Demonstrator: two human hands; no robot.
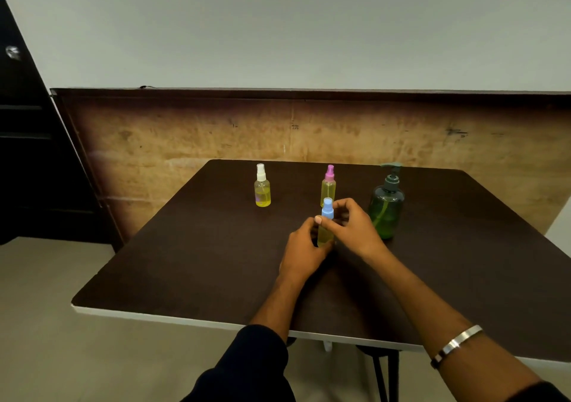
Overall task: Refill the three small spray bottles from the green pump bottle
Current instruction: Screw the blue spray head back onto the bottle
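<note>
Blue-capped spray bottle (pixel 326 227) stands upright at frame centre, on the dark surface (pixel 185 262), with yellowish liquid in the lower body. Left hand (pixel 304 251) wraps the body low, thumb up near the neck; that grip looks meant to keep the bottle from turning or tipping. Right hand (pixel 352 227) comes in from the right, fingers curled around the blue spray head, pinching it. My read: a two-hand hold for twisting the head off, body braced below and torque applied on top. Cap looks seated; can't tell if it's loosened.

Pink-capped spray bottle (pixel 328 186) sits just behind it, upper centre, upright and capped. White-capped spray bottle (pixel 262 190) is further left, well apart, also upright and capped. Both hold yellow liquid and neither is touched.

Green pump bottle (pixel 386 210) stands just right of the right hand, pump nozzle pointing right, roughly a third full by the look of it. Probably parked there so the right hand can reach it once a bottle is open.

Labels: no readable writing or brand on any bottle. The white-capped one has a faint purple patch low on its body, too small to read.

Metal bracelet (pixel 457 344) on the right forearm, lower right of frame.
</note>
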